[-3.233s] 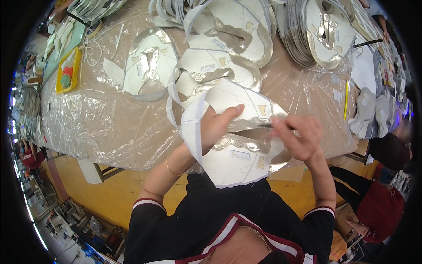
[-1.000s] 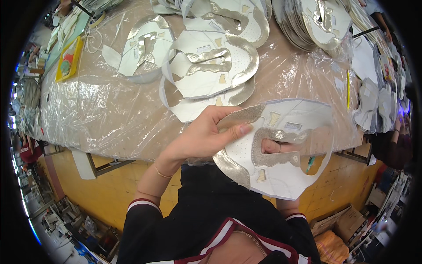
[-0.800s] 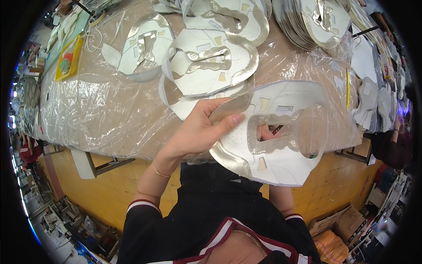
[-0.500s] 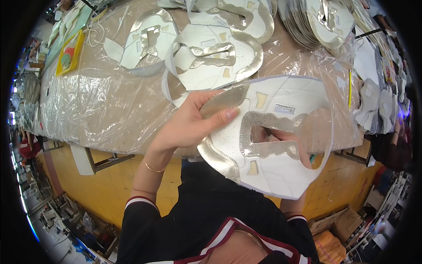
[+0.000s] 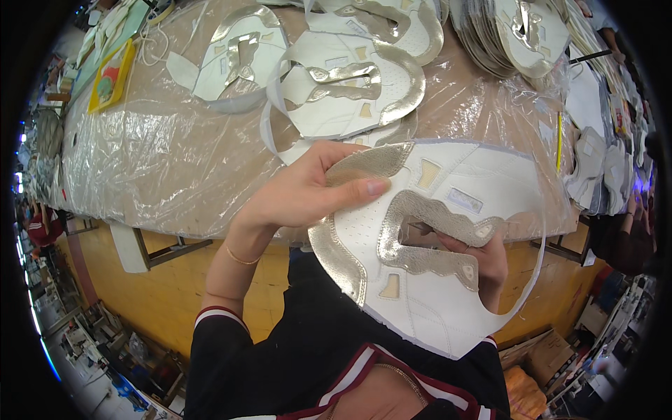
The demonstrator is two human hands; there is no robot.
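Observation:
A flat white shoe upper (image 5: 427, 315) with gold trim is held up before me, tilted, its U-shaped opening facing right. My left hand (image 5: 301, 189) is closed on its gold toe edge, thumb on top and fingers underneath. Behind the upper is my right hand (image 5: 493, 266), seen partly through the opening and beside the gold eyelet strip. It grips the upper near that strip, though most of its fingers are hidden. A thin clear-white band loops off the upper's right side. Beyond my left hand, another white and gold upper (image 5: 336, 87) lies on the plastic-covered table (image 5: 175, 161).
More uppers lie at the back, one single upper (image 5: 241, 56) to the left. A thick stack of uppers (image 5: 528, 35) stands at the back right. A yellow tray (image 5: 122, 77) sits at the far left. A yellow stick (image 5: 559, 143) and grey-white pieces (image 5: 584, 164) lie at the right.
The held upper has turned clockwise and its right end has come lower and nearer to me. My right hand shows more at its right side. My left hand keeps its grip.

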